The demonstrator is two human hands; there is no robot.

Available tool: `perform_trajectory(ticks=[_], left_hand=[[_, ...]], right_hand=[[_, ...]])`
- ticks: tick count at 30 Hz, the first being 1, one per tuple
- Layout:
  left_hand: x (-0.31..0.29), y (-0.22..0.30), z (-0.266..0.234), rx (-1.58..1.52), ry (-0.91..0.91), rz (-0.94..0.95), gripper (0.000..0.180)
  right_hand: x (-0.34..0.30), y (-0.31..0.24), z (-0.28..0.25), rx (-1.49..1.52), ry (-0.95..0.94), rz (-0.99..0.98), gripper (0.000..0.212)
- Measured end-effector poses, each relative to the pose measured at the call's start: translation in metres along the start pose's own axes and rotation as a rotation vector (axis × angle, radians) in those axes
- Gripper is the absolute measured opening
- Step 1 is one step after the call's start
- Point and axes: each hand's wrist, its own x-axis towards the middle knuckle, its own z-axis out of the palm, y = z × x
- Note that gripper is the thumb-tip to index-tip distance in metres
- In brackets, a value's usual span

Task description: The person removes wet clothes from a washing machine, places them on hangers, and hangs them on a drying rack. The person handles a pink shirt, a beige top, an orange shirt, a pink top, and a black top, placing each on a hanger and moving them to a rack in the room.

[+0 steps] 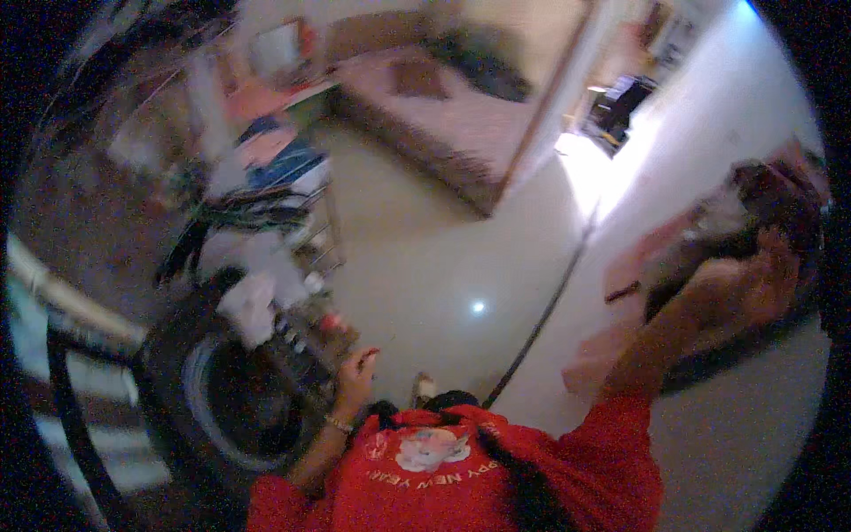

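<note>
My left hand (356,379), a bracelet at its wrist, hangs in front of me with loosely bent fingers and nothing visible in them. Next to it on the left is a dark machine with a round tub-like opening (244,399), and a crumpled white cloth (252,306) lies at its far edge. A small red thing (331,324) shows just beyond my left fingers, too blurred to name. Stretched out to the right, my right hand (769,277) reaches a bunch of dark and reddish cloth (767,191) by the wall. Motion smears its fingers, so its grip is hidden.
A bed (434,111) with a pink cover stands at the back. Left of it, a rack (292,177) holds folded cloth and dark cords. A dark line (550,319) runs along the floor's edge toward a bright doorway (603,151). Pale tiled floor (425,266) lies ahead.
</note>
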Motion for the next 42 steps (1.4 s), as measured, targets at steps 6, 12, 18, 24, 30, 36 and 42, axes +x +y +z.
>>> perform_trajectory(ticks=[6,12,18,24,30,36,42], left_hand=[[-0.078,0.008,-0.074,0.138,0.354,-0.037,0.015],[-0.132,0.000,-0.133,0.218,0.662,-0.309,0.016],[-0.140,-0.018,-0.225,0.353,0.806,-0.430,0.021],[-0.107,-0.088,-0.271,0.432,0.752,-0.506,0.019],[-0.108,-0.226,-0.236,0.404,0.571,-0.927,0.024],[-0.075,-0.257,-0.203,0.314,0.600,-1.093,0.026],[-0.064,-0.294,-0.198,0.218,0.782,-1.213,0.028]], right_hand=[[-0.170,-0.036,0.041,0.345,-0.498,0.103,0.025],[-0.259,-0.132,0.085,0.562,-1.304,0.056,0.020],[-0.339,-0.182,0.102,1.098,-1.484,0.120,0.026],[-0.353,-0.195,0.117,1.331,-1.607,0.122,0.024],[-0.326,-0.184,0.104,1.362,-1.827,0.006,0.022],[-0.302,-0.187,0.085,1.025,-2.312,-0.447,0.025],[-0.284,-0.199,0.097,0.917,-2.715,-0.696,0.032]])
